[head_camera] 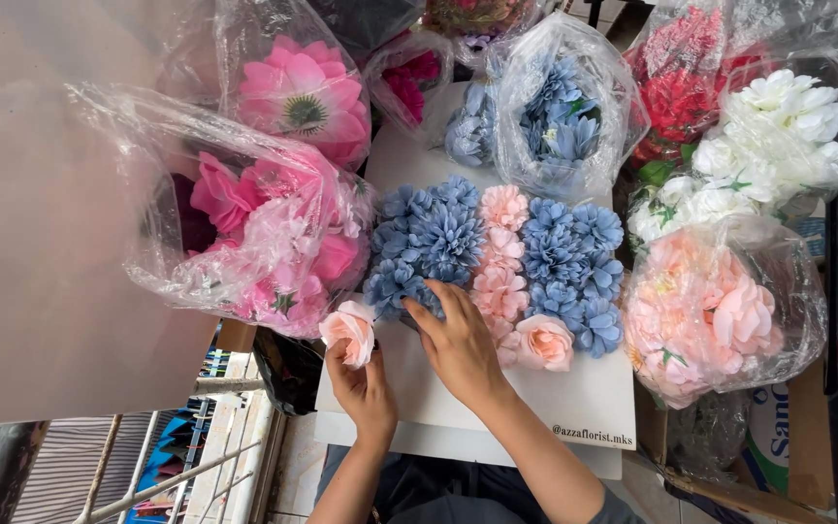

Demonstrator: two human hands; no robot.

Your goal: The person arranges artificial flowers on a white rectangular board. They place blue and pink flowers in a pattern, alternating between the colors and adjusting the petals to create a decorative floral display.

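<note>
left hand [361, 383]: fingers closed around peach rose [349, 330], at 7 o'clock of the white board [574, 398] | right hand [458, 344]: open, flat, pressing blue flowers [424, 243] | rose likely light, soft, crushable; best gripped under the bloom

Blue flowers [438, 238], peach rose [349, 328], white board [574, 393]

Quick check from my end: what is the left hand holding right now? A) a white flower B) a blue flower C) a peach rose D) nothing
C: the left hand grips a peach rose at the white board's left edge, while the right hand presses on the blue flowers set on the board.
</note>
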